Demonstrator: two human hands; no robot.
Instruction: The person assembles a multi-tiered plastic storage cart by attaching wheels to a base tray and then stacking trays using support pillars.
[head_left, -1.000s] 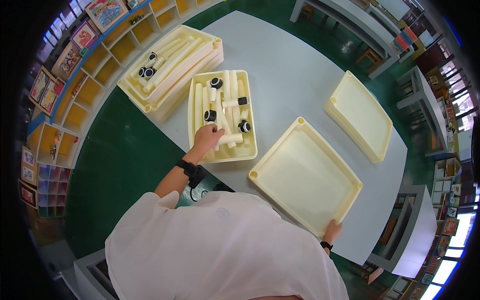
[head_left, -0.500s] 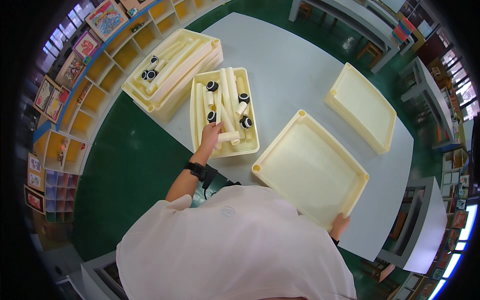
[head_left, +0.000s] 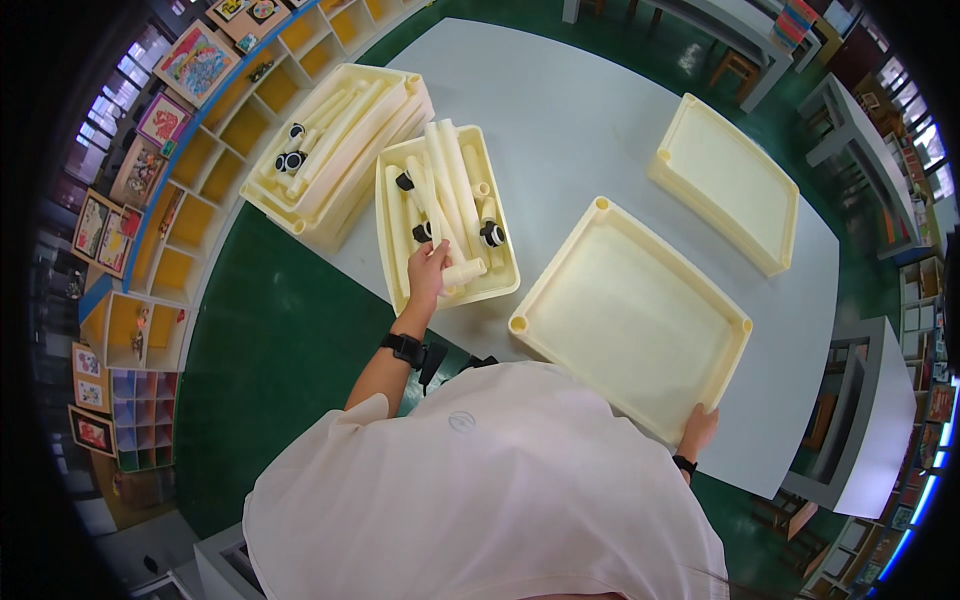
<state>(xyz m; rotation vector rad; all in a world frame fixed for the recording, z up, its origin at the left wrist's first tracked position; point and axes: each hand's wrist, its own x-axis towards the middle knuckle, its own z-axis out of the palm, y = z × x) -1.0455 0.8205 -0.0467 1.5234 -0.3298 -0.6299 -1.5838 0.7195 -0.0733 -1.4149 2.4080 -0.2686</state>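
My left hand (head_left: 428,270) is closed on a cream plastic tube (head_left: 436,212) that slants up across an open cream bin (head_left: 513,262). Inside the bin lie more long tubes, short tube connectors (head_left: 462,273) beside my fingers, and black-and-white caster wheels (head_left: 491,234). Some parts are covered by the tubes above them. Over on the right, my right hand (head_left: 698,430) grips the near right edge of a large, shallow cream tray (head_left: 630,305), which has round sockets at its corners. The fingers under that edge are hidden.
Stacked cream bins (head_left: 370,185) with tubes and wheels stand at the table's far left. Another cream tray (head_left: 735,190) rests at the far right of the grey table (head_left: 570,120). Curved shelving (head_left: 195,200) runs along the left; other tables stand to the right.
The tubes under my left hand have shifted and tilted upward, and one caster wheel at the bin's right is now out of sight. My right hand stays on the tray's edge. The view has turned slightly.
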